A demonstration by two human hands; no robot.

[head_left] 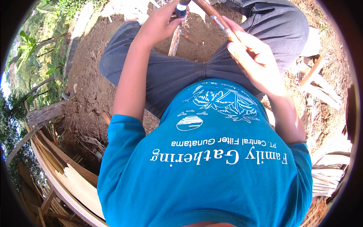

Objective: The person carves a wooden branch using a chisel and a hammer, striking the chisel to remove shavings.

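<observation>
My left hand [162, 23] is at the top of the view, fingers closed around a short dark cylinder with a shiny blue and silver end [181, 10]. What lies beyond its grip is cut off or hidden. My right hand [257, 56] grips the lower end of a brown wooden handle [207, 8], which slants up and leftward out of view. Silvery wrapping [218, 22] circles the handle above my fingers. Between my legs, below the cylinder, a pale narrow strip of wood [174, 42] points down toward me.
I sit on bare soil [89, 75], knees spread in dark trousers [278, 24]. Split wood pieces [319, 85] lie on the right. Long curved planks [77, 185] and a weathered log [45, 113] stand at left, with green plants [28, 49] beyond.
</observation>
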